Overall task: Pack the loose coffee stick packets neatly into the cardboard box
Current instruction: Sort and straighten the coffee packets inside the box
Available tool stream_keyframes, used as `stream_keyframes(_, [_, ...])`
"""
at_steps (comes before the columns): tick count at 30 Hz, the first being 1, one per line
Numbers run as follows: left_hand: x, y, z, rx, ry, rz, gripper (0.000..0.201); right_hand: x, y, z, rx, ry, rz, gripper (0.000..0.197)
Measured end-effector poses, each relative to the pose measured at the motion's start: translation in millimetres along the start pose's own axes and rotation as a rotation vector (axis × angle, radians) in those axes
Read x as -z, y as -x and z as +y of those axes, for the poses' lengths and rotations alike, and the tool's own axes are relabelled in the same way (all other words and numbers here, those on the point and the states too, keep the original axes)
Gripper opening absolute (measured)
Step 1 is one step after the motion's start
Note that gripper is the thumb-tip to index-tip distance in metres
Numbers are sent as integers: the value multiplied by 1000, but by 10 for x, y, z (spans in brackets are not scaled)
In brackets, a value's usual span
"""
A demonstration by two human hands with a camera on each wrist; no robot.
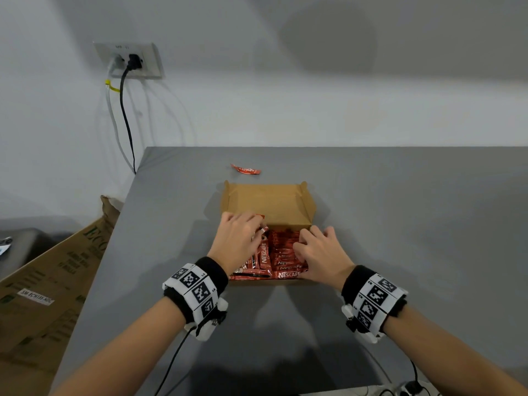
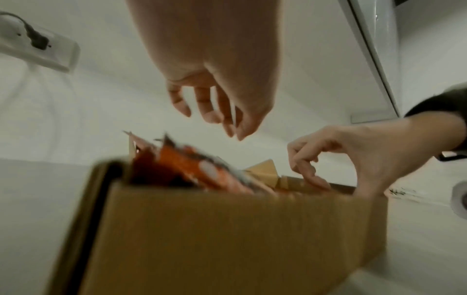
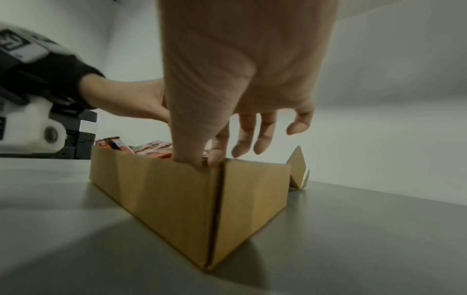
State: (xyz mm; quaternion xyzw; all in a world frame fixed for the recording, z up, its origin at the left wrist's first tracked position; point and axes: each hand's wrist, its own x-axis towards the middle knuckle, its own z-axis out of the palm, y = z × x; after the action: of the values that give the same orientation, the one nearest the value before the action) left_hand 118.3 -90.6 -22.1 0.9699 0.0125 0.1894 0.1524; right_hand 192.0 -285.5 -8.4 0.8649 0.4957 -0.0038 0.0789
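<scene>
The brown cardboard box (image 1: 268, 201) lies on the grey table with its lid folded back flat. It holds several red coffee stick packets (image 1: 281, 260); those on the left stand up crooked (image 2: 187, 169). My left hand (image 1: 257, 227) hovers over the box's left side. Its fingers (image 2: 209, 113) hang loosely and hold nothing. My right hand (image 1: 303, 241) rests on the right side. Its thumb and forefinger (image 3: 187, 153) press down on the packets (image 3: 154, 149) just inside the near corner, and the other fingers are spread. One loose packet (image 1: 245, 169) lies beyond the box.
The table's left edge (image 1: 114, 235) drops to a large printed carton (image 1: 48, 284) on the floor. A wall socket with a black plug (image 1: 133, 62) is at the back left. Cables trail from both wrist cameras near the front edge.
</scene>
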Motion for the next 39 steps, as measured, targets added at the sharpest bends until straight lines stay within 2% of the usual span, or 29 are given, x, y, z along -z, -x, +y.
stream_keyframes(2, [21, -55, -53, 150, -18, -35, 16, -19, -45, -25, 59, -10, 33, 44])
stream_keyframes(4, [8, -96, -101, 204, -38, -105, 26, -37, -84, -33, 88, -16, 27, 44])
stream_keyframes(7, [-23, -119, -107, 172, -86, -223, 39, -61, -115, -14, 107, -47, -42, 42])
stream_keyframes(11, [-41, -144, -75, 158, -56, -252, 45, -53, -102, 4, 74, -89, -125, 31])
stream_keyframes(16, [-79, -190, -25, 170, -43, -249, 50, -41, -105, -8, 66, -108, -171, 28])
stream_keyframes(22, [-88, -214, 14, 159, -14, -221, 45, -15, -142, -9, 60, -114, -199, 39])
stream_keyframes(28, [-70, -209, -3, 131, 49, -207, 35, -38, -141, -27, 111, -162, -140, 31])
stream_keyframes(31, [-71, -188, -39, 111, 51, -216, 35, -58, -150, -55, 168, -201, -82, 26])
stream_keyframes(34, [-67, -164, -63, 104, 44, -235, 36, -77, -157, -54, 214, -188, -86, 22])
stream_keyframes(39, [-65, -115, -69, 104, 38, -227, 39, -65, -138, -51, 152, -242, -107, 16])
